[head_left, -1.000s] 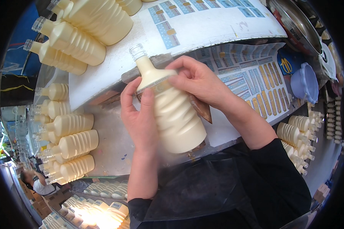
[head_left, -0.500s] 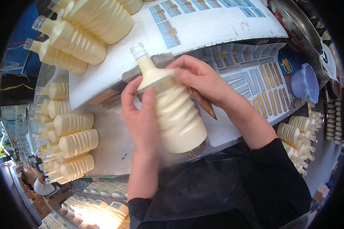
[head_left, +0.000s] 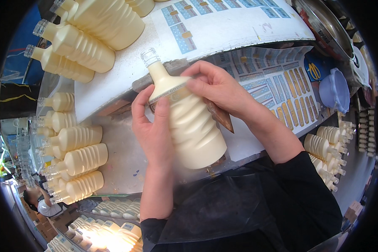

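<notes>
A ribbed cream bottle (head_left: 197,134) with a clear threaded neck lies tilted in front of me, its neck pointing away to the left. Around its shoulder runs a thin see-through label strip (head_left: 172,91) with faint print. My left hand (head_left: 151,113) grips the bottle's left side, thumb on the strip, fingers curled round the edge. On the other side, my right hand (head_left: 212,86) presses thumb and fingertips at the strip's right end. Tucked under that hand's curled fingers, a brown pointed tool (head_left: 220,115) sticks out toward me; its handle is hidden.
Cream bottles (head_left: 86,134) lie stacked at left, with others (head_left: 82,44) at upper left and right. Blue label pieces (head_left: 182,38) lie on the raised white board (head_left: 239,29). Below it are label sheets (head_left: 281,92), a purple bucket (head_left: 335,91) and yellow-handled scissors (head_left: 314,71). Another person (head_left: 42,201) is far left.
Both hands and the bottle stay nearly in place. My right thumb has slid slightly left along the strip, and the brown tool's tip has shifted a little left.
</notes>
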Available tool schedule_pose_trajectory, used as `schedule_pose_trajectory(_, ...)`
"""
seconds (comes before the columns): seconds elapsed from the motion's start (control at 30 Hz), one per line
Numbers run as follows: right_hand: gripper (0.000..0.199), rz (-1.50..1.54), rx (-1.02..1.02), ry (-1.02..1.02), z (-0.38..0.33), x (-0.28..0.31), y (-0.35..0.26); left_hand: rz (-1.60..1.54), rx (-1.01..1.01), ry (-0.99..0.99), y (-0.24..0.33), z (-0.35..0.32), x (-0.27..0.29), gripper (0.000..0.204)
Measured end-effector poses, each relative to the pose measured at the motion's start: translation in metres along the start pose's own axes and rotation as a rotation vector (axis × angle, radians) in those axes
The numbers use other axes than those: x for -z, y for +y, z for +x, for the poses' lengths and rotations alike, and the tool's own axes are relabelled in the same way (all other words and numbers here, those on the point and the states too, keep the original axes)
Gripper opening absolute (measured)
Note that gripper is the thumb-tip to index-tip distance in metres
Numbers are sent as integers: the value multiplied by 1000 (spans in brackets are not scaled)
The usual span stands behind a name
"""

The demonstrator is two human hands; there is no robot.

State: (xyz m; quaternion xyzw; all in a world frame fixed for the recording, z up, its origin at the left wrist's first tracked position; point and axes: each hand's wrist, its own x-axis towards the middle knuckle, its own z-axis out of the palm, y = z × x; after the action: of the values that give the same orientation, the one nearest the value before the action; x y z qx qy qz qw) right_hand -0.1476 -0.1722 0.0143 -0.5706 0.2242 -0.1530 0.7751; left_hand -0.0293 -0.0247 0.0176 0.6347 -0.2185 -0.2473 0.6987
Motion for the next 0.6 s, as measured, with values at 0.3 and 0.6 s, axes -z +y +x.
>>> schedule_pose_trajectory(0.3, 25, 18, -36, 27, -3, -3, -11, 31, -12, -2, -1, 0, 1, 36)
schedule_pose_trajectory(0.6, 26, -76, 26, 48, -1, -3, -2, 85, -45, 11, -4, 1, 2, 34)
